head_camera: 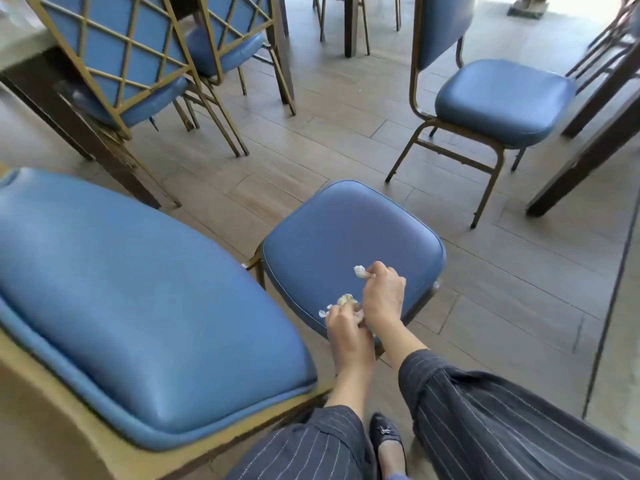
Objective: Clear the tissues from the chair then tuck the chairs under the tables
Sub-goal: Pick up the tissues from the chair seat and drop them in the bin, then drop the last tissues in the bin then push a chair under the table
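Note:
A blue padded chair seat (349, 237) stands right in front of me, low in the middle of the view. My right hand (382, 296) hovers over its near edge, pinching a small crumpled white tissue (360, 271) between the fingertips. Just left of it, my left hand (346, 332) is closed around more crumpled tissue (346, 299), with a white scrap (322, 313) showing at the fingers. Both hands touch each other above the seat's front edge. The rest of the seat surface is bare.
A large blue chair back (138, 299) leans close at my left. Another blue chair (502, 98) stands at the right, away from a dark-legged table (595, 147). Two lattice-back chairs (114, 64) sit tucked by a table (20, 46) at the upper left. Wood-tile floor (311, 143) lies between.

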The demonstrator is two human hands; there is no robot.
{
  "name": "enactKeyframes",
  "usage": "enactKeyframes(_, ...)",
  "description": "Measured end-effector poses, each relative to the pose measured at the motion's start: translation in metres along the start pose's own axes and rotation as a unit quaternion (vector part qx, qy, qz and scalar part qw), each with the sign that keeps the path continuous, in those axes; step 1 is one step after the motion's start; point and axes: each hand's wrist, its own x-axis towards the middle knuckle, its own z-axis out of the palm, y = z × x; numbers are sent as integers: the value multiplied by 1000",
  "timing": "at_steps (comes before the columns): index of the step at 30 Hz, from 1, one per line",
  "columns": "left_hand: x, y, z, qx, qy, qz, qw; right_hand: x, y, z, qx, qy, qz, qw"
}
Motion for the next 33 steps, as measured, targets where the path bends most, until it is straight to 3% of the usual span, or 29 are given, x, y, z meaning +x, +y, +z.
enactKeyframes(6, -102, -74, -29, 72, -104, 99, 987, -113, 40, 10, -8, 21, 18, 1000)
enactKeyframes(9, -146, -117, -61, 96, -157, 81, 980, -171, 63, 20, -12, 1, 37, 999)
enactKeyframes(14, -192, -183, -93, 66, -174, -37, 982, -252, 111, 45, -23, -51, 58, 997)
enactKeyframes(22, -187, -293, -61, 118, -163, -97, 975, -309, 201, 133, 12, -147, 31, 989)
enactKeyframes(28, -182, -329, -39, 87, -237, -99, 962, -315, 231, 173, 50, -189, 8, 981)
enactKeyframes(33, -205, -335, -57, 107, -163, -128, 972, -331, 231, 154, 21, -193, 6, 981)
